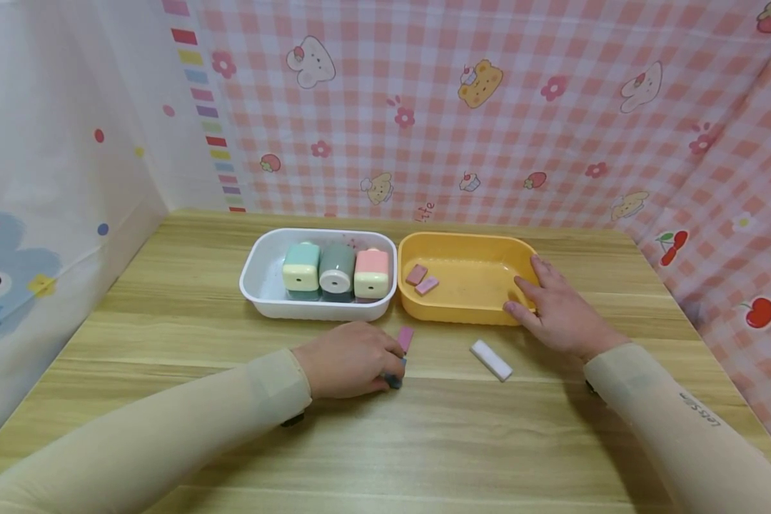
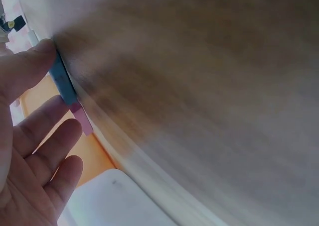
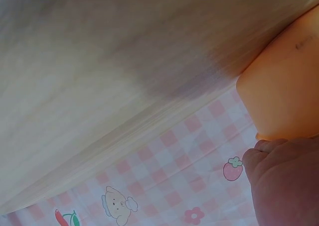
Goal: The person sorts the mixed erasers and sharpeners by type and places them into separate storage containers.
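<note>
Steadiness matters: my left grip (image 1: 353, 360) pinches the blue block (image 2: 62, 81), with the pink block (image 1: 405, 338) just beyond; a level lift should spare it. My right grip (image 1: 564, 314), relaxed, touches the yellow tray (image 1: 459, 314).

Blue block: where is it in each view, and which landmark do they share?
Head: the blue block is below center, pinched by the left hand.
Left wrist: the blue block is at upper left.
Right wrist: not in it.
Shared landmark: the orange tray, in all three.
</note>
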Demonstrator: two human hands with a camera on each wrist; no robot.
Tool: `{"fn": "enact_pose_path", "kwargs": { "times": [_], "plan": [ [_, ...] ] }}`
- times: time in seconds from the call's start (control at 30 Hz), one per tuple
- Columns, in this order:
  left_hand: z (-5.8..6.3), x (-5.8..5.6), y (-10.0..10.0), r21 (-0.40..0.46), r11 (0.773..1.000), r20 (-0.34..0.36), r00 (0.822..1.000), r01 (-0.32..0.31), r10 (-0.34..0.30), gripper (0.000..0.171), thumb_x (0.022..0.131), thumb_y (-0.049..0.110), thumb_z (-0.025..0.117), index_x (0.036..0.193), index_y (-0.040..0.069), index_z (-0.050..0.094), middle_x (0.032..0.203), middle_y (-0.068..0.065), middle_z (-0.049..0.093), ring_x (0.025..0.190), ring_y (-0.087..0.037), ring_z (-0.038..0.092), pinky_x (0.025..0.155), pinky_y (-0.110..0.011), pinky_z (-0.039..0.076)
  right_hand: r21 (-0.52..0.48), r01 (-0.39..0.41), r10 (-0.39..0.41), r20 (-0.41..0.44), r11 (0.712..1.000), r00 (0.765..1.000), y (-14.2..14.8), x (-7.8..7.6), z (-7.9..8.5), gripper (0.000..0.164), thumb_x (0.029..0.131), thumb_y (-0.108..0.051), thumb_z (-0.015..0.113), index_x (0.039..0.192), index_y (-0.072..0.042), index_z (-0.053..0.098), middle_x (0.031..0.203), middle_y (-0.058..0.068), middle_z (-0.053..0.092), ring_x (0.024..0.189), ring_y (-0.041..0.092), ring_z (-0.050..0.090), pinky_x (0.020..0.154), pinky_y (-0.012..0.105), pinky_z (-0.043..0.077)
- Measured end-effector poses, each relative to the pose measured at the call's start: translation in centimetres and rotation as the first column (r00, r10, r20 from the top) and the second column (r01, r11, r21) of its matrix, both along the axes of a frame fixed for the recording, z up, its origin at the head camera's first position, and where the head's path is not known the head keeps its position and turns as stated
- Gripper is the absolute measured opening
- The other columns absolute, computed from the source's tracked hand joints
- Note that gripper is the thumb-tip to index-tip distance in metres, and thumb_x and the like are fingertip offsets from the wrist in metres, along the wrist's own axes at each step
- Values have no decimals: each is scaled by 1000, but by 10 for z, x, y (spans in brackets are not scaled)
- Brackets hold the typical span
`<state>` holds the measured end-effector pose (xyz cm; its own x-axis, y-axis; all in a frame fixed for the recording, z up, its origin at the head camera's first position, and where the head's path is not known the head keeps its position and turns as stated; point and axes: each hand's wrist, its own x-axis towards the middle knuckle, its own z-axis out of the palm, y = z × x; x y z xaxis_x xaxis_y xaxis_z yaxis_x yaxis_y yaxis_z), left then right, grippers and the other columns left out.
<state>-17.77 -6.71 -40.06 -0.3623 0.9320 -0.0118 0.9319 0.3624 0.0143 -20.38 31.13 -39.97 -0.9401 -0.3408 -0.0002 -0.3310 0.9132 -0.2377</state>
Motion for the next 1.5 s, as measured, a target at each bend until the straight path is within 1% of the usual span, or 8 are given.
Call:
{"fn": "enact_pose_path", "kwargs": {
  "times": [0.5, 0.63, 0.77, 0.9, 1.0, 1.1, 1.37, 1.5],
  "plan": [
    [-2, -2, 1, 20, 1000, 5, 1000, -4, 4, 10, 95, 29, 80, 105, 29, 78, 119, 8, 77, 114, -10, 70, 100, -35, 56, 3, 3, -3, 7, 1000, 1000, 0, -1, 0, 80, 109, -56, 44, 157, 8, 41, 173, 34, 5, 161, 53, 8, 128, 67, 15],
    [-1, -1, 0, 31, 999, 9, 1000, -15, 15, 11, 96, 30, 79, 106, 28, 78, 119, 8, 75, 112, -12, 69, 101, -35, 56, 5, 4, -4, 2, 1000, 1000, 0, -1, 0, 80, 109, -56, 45, 157, 8, 41, 173, 34, 5, 161, 52, 8, 129, 67, 15],
    [1, -2, 0, 54, 998, -19, 1000, -21, 22, 11, 96, 30, 79, 107, 28, 78, 122, 6, 74, 113, -14, 68, 102, -35, 55, 5, 4, -4, 1, 1000, 1000, 0, -1, 0, 80, 109, -56, 44, 156, 8, 41, 173, 34, 6, 161, 53, 8, 128, 67, 15],
    [5, -3, 0, 92, 995, -63, 998, -25, 31, 15, 96, 31, 79, 110, 27, 79, 129, 5, 73, 119, -16, 68, 105, -36, 54, 4, 2, -2, -1, 1000, 1000, 0, -1, 1, 79, 109, -56, 45, 156, 8, 42, 172, 34, 6, 160, 53, 8, 128, 67, 15],
    [9, -4, 0, 109, 993, -58, 997, -46, 52, 17, 97, 33, 78, 113, 27, 79, 132, 4, 72, 123, -17, 67, 108, -37, 53, 3, 1, -1, -3, 1000, 1000, 0, -1, 0, 78, 109, -55, 45, 156, 8, 43, 172, 34, 7, 160, 54, 9, 128, 67, 16],
    [14, -7, 2, 116, 991, -52, 996, -66, 72, 19, 97, 32, 78, 115, 26, 80, 130, 4, 73, 122, -17, 66, 108, -37, 53, 4, -1, 1, -3, 1000, 1000, -1, 0, 0, 77, 110, -54, 46, 156, 7, 43, 172, 34, 7, 160, 54, 10, 128, 67, 16],
    [18, -14, 4, 176, 983, -100, 992, -62, 80, 17, 95, 26, 77, 111, 24, 80, 124, 1, 75, 119, -18, 67, 108, -35, 52, 3, 0, 0, 0, 1000, 1000, -1, 1, -1, 77, 110, -54, 45, 156, 7, 43, 172, 34, 7, 159, 55, 10, 128, 68, 16],
    [21, -17, 6, 189, 978, -77, 991, -92, 108, 16, 97, 29, 77, 112, 25, 81, 125, 2, 74, 118, -18, 67, 108, -37, 53, -1, 0, 0, -2, 1000, 1000, -1, 1, -1, 77, 110, -55, 45, 156, 7, 44, 172, 34, 7, 159, 55, 10, 128, 68, 16]
  ]
}}
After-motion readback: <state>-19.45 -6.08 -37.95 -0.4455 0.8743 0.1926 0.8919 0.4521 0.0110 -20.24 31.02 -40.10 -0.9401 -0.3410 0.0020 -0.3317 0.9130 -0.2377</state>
